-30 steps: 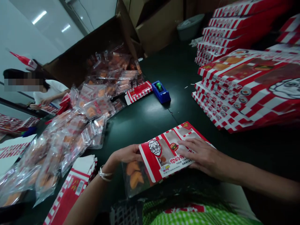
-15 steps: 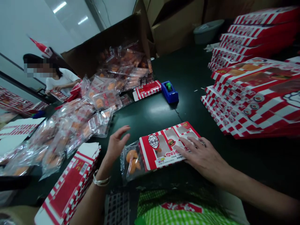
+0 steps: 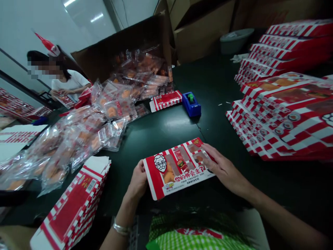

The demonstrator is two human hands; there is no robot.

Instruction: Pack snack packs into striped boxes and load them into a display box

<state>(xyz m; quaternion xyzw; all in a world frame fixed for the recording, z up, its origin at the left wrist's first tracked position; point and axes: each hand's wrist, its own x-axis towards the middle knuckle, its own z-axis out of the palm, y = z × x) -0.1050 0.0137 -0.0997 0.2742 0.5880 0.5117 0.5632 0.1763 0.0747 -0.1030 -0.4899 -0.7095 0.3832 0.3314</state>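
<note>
A red-and-white striped cardboard box (image 3: 182, 187) with cut-out windows lies in front of me, with orange and brown food-like pieces showing through the openings. My left hand (image 3: 137, 178), with a bracelet at the wrist, is closed at the box's left end, its fingers partly hidden behind the edge. Round the right end my right hand (image 3: 221, 165) grips the box, thumb side toward the top. To the left of my left arm lies a stack of flat striped cartons (image 3: 75, 201).
Clear bags of orange pieces (image 3: 88, 132) spread over the left side, in front of a large carton (image 3: 101, 55). A blue tape dispenser (image 3: 191, 106) stands beyond the box. Filled boxes (image 3: 283, 121) are piled at right. A person in white (image 3: 69, 85) sits at far left.
The bag of orange pieces protruding from the box's left end is now inside it. My left hand has moved onto that end, and my right hand has shifted to the right end.
</note>
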